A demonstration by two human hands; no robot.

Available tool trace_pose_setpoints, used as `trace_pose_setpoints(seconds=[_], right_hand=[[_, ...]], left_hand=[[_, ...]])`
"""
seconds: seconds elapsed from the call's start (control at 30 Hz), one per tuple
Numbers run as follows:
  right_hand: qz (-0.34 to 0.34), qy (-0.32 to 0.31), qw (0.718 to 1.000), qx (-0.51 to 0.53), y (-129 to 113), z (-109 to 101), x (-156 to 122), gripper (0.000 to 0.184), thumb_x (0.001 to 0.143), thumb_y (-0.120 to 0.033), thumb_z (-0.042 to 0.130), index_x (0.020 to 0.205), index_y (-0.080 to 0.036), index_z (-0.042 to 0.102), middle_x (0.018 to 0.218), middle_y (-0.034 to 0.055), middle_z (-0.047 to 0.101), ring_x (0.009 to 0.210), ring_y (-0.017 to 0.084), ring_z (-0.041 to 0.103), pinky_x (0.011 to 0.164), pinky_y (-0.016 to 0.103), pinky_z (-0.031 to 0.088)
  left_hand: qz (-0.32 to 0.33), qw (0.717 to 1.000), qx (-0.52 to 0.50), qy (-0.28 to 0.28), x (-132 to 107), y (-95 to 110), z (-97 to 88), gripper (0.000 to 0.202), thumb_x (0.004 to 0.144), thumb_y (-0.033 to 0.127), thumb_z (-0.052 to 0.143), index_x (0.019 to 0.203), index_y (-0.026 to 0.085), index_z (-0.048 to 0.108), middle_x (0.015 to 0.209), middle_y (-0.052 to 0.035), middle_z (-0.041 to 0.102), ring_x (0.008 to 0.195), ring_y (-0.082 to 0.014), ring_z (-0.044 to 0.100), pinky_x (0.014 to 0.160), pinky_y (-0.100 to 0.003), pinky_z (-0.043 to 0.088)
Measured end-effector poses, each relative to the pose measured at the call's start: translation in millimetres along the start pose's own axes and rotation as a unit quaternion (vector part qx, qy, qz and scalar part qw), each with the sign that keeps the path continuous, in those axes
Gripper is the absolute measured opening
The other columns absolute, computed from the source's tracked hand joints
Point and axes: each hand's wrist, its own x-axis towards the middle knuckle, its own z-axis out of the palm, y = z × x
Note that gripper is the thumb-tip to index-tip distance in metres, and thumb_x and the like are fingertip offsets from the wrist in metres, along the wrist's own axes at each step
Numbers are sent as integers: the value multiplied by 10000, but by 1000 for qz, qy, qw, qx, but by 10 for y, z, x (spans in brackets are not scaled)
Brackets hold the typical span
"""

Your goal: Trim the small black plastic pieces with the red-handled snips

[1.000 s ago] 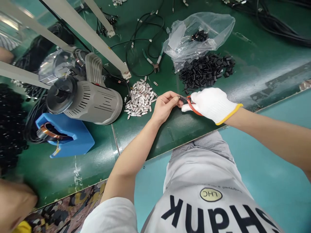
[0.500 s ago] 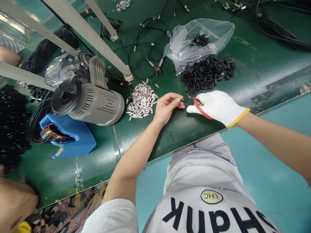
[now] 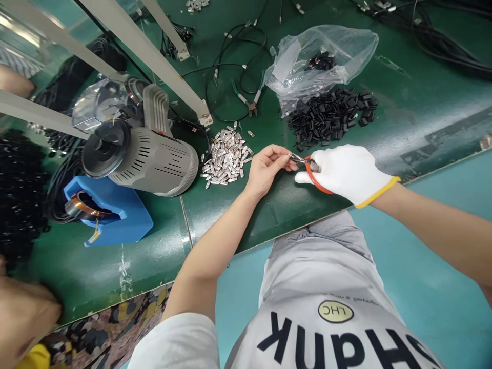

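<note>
Green bench mat (image 3: 280,215) under everything, tilted across the view, with a grey cylindrical machine (image 3: 154,164) and a blue plastic holder (image 3: 123,218) off toward the left. Small orange-handled scissors (image 3: 317,177) near the middle of the scene, just above the bench's near edge, with thin, bright steel blades and orange loops curving back into the glove. Long axis running nearly level across the view, blades pointing away from the right hand toward the left hand, tipped slightly up and away from the body. Right hand (image 3: 348,171) in a white knit glove with a yellow cuff, closed around the handles. Left hand (image 3: 267,171), bare, pinching a tiny item (image 3: 292,158) between thumb and forefinger, right at the blade tips, its shape too small to tell. Just beyond, a heap of silver metal pieces (image 3: 226,156) to the left, a heap of black pieces (image 3: 330,115) ahead, and a clear plastic bag (image 3: 319,56) and green-handled pliers (image 3: 249,100) farther up.
</note>
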Motion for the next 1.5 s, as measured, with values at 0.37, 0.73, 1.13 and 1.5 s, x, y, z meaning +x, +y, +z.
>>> trace_pose_setpoints(seconds=[0.37,0.73,1.13,1.5], right_hand=[[-5,7,1000,2,-32,-19,18,826,897,-858,339,1088,-173,758,940,171,763,862,316,717,712,350,413],[-3,15,1000,14,-31,57,82,835,887,-883,322,1065,-202,772,856,145,753,815,316,716,695,359,439],[-11,-26,1000,-4,-67,-35,116,879,945,-838,256,999,-116,754,899,221,737,890,335,713,654,348,354],[-39,52,996,-65,36,62,59,748,991,-745,318,1017,-112,714,885,202,721,858,316,697,644,347,246]], left_hand=[[7,1000,3,16,-2,-16,-12,406,835,543,807,932,187,639,847,-30,760,747,-140,738,766,-291,586],[7,1000,5,24,7,-18,-13,444,820,575,806,927,186,621,850,-32,749,761,-146,734,782,-306,590],[16,998,34,41,-1,-71,-17,424,841,576,787,931,190,637,854,-32,759,773,-147,737,771,-296,592],[31,997,57,38,-22,-34,23,429,837,565,793,921,176,636,819,-28,746,745,-136,731,745,-277,584]])
